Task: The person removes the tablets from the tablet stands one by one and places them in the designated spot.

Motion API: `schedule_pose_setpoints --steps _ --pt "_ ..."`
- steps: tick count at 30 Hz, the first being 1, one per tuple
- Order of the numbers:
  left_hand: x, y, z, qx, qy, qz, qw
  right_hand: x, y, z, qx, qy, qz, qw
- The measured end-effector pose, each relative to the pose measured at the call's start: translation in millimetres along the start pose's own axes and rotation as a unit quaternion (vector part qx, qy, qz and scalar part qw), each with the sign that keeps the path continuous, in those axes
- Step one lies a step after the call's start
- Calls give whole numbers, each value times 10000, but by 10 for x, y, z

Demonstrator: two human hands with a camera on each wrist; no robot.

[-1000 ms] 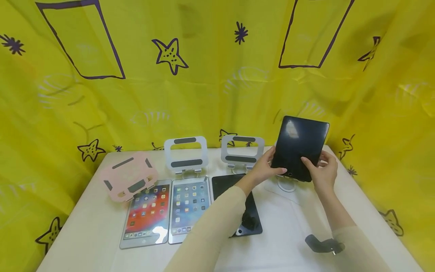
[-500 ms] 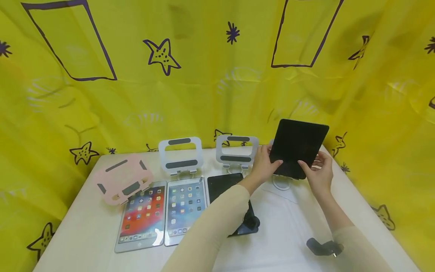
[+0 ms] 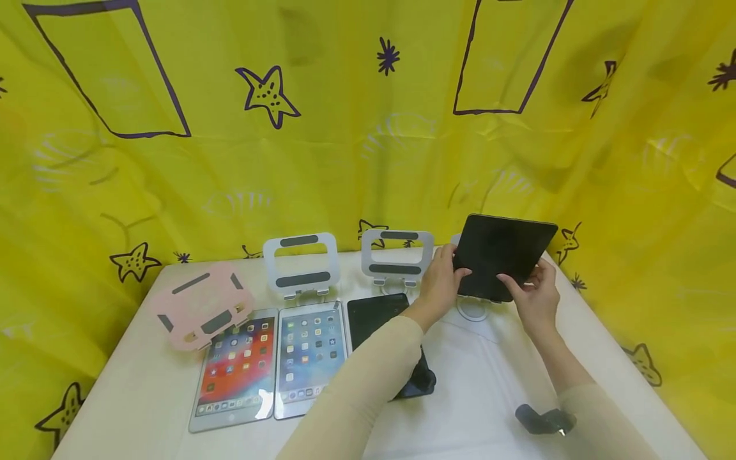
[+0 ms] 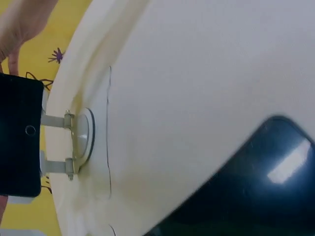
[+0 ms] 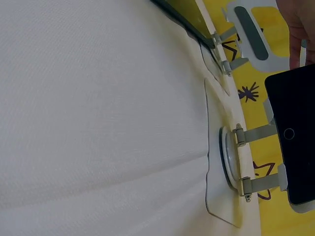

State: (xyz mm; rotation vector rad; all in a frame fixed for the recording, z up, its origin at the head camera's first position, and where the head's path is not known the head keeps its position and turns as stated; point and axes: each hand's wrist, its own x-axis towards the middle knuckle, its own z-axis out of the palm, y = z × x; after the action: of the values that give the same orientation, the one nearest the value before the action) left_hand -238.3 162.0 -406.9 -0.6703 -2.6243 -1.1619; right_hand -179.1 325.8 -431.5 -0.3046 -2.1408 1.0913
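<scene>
A black tablet (image 3: 503, 255) rests on a white stand at the right back of the table, its dark screen facing me. My left hand (image 3: 439, 281) grips its left edge, thumb on the front and fingers behind. The right hand (image 3: 537, 300) holds the lower right side the same way, some fingers visible past the edge. Most of the stand is hidden behind the tablet. In the right wrist view, two hinged arms join the stand's round base (image 5: 231, 157) to the holder, with the tablet's home-button end at its lower lips.
Two white stands (image 3: 305, 279) (image 3: 395, 271) stand left of the tablet, and a pink stand (image 3: 201, 303) leans further left. Two lit tablets (image 3: 236, 374) (image 3: 307, 358) and a black tablet (image 3: 376, 313) lie flat in front. A yellow curtain (image 3: 345, 160) hangs behind the table.
The held tablet's top edge has come down and its face looks shorter, so its tilt has changed. The glare on its screen is gone. Both hands keep their grip; the head view has shifted slightly.
</scene>
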Motion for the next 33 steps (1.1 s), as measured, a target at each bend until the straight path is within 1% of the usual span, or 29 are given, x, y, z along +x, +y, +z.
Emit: schedule_pose_setpoints --steps 5,9,13,18,20,23,25,28,31,33 --pt "-2 -22 -68 38 86 350 9993 52 -84 -37 -172 -91 -164 9997" --pt "0 -6 -143 50 22 461 9989 70 -171 -82 -259 -130 -124 9995" --pt "-29 1 -217 -15 -45 483 9988 65 -255 -114 -271 -252 -45 9993" --pt "-76 -17 -295 -99 0 649 9978 50 -349 -152 -266 -432 -85 9987" --pt "-88 -19 -320 -136 9 740 9972 37 -381 -176 -317 -485 -107 9983" --pt "-118 -12 -356 -264 -36 787 9965 6 -427 -219 -439 -589 -63 9973" --pt "-141 -7 -378 -399 -95 780 9961 -13 -453 -244 -493 -660 -62 9966" --pt "-175 -15 -408 -747 -200 661 9948 -24 -493 -272 -498 -802 -122 9955" --pt "-209 -30 -439 -1138 -274 444 9921 -24 -531 -298 -516 -1060 -142 9929" --pt "-233 -39 -455 -1336 -346 265 9901 -25 -552 -324 -557 -1281 -28 9902"
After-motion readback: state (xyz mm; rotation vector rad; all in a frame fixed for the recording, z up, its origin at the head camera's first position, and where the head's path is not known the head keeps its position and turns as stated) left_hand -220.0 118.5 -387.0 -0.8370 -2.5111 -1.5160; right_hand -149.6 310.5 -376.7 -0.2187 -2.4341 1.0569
